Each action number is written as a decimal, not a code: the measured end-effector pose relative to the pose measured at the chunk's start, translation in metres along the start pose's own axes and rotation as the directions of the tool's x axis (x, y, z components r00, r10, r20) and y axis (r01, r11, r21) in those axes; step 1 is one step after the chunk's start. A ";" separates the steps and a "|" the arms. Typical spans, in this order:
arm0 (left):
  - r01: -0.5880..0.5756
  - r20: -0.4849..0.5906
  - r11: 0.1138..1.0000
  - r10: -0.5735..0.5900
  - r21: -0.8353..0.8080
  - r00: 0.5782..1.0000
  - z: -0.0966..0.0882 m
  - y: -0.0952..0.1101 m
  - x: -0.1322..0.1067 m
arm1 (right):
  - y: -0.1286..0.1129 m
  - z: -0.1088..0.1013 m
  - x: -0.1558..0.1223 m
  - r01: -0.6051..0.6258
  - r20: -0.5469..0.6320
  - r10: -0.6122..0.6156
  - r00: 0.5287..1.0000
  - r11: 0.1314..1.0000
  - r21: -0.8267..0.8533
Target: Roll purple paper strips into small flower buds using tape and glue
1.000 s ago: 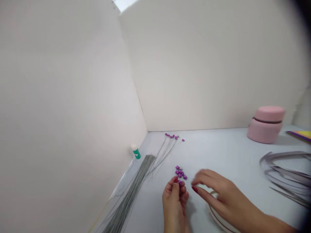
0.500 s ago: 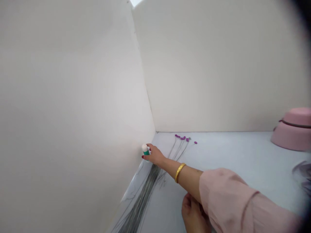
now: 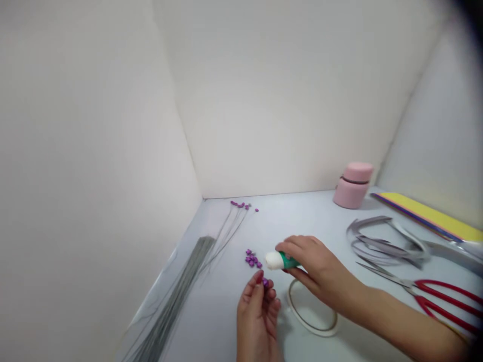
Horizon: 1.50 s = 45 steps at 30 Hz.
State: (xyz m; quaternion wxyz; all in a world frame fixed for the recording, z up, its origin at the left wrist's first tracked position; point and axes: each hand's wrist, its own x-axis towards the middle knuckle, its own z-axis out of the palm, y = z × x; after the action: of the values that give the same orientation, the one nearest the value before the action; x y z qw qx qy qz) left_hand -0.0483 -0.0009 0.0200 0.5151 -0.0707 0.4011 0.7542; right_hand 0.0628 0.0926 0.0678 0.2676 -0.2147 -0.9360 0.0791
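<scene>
Well in front of the back edge of the surface (image 3: 302,216), the right hand (image 3: 317,261) grips a green-and-white tube (image 3: 283,260), likely light and best held mid-body, while the left hand (image 3: 257,311) pinches a purple piece (image 3: 265,282), likely crushable and needing gentle pressure.

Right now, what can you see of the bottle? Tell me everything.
The bottle is small, with a rounded white end and a green body, plastic by its look. The right hand grips the green part, hiding much of it. It is tipped nearly sideways, its white end towards the picture's left, near the left hand. Blur hides whether the white end is capped.
</scene>
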 end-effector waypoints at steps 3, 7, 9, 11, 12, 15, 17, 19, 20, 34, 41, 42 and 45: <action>-0.047 0.077 0.994 0.040 0.099 0.996 -0.003 -0.007 0.001 | 0.004 -0.001 -0.037 0.002 -0.100 -0.015 0.995 0.992 -0.129; -0.124 0.137 0.966 0.095 0.226 0.986 -0.006 -0.013 0.001 | 0.001 -0.001 -0.049 -0.010 -0.225 -0.042 0.973 0.974 -0.227; -0.163 0.156 0.946 0.123 0.280 0.980 -0.005 -0.014 0.001 | 0.000 -0.002 -0.048 -0.016 -0.259 -0.046 0.965 0.972 -0.234; -0.184 0.166 0.933 0.137 0.309 0.976 -0.004 -0.013 0.000 | 0.000 -0.003 -0.047 -0.017 -0.268 -0.046 0.962 0.973 -0.229; -0.184 0.162 0.932 0.138 0.312 0.977 -0.004 -0.012 0.000 | 0.001 -0.002 -0.047 -0.017 -0.266 -0.045 0.963 0.974 -0.226; -0.168 0.124 0.939 0.136 0.301 0.983 -0.004 -0.012 0.001 | 0.002 0.000 -0.047 -0.024 -0.251 -0.032 0.968 0.976 -0.215; -0.168 0.109 0.937 0.140 0.307 0.984 -0.005 -0.012 0.001 | 0.002 0.002 -0.048 -0.027 -0.239 -0.022 0.971 0.979 -0.200; -0.174 0.114 0.933 0.144 0.315 0.983 -0.005 -0.013 0.001 | 0.001 0.004 -0.048 -0.028 -0.221 -0.013 0.975 0.983 -0.181; -0.177 0.120 0.932 0.146 0.317 0.982 -0.006 -0.013 0.000 | 0.001 0.004 -0.048 -0.027 -0.213 -0.010 0.977 0.985 -0.172; -0.412 0.212 0.779 0.354 0.473 0.911 -0.008 -0.016 -0.003 | -0.005 0.003 -0.046 -0.042 -0.192 0.011 0.981 0.987 -0.157; -0.392 0.188 0.778 0.345 0.490 0.920 -0.009 -0.014 -0.002 | -0.003 0.003 -0.048 -0.050 -0.164 0.028 0.986 0.990 -0.132; -0.376 0.182 0.788 0.329 0.487 0.926 -0.009 -0.014 -0.002 | -0.002 0.003 -0.048 -0.052 -0.156 0.031 0.987 0.989 -0.135; -0.329 0.196 0.818 0.267 0.471 0.944 -0.010 -0.013 0.000 | 0.000 0.002 -0.049 -0.059 -0.137 0.037 0.990 0.985 -0.162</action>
State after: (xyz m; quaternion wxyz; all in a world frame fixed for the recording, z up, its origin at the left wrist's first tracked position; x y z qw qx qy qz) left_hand -0.0407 -0.0054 0.0067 0.4146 0.1738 0.5558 0.6993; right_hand 0.0988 0.0710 0.0434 0.3089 -0.2636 -0.9138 -0.0071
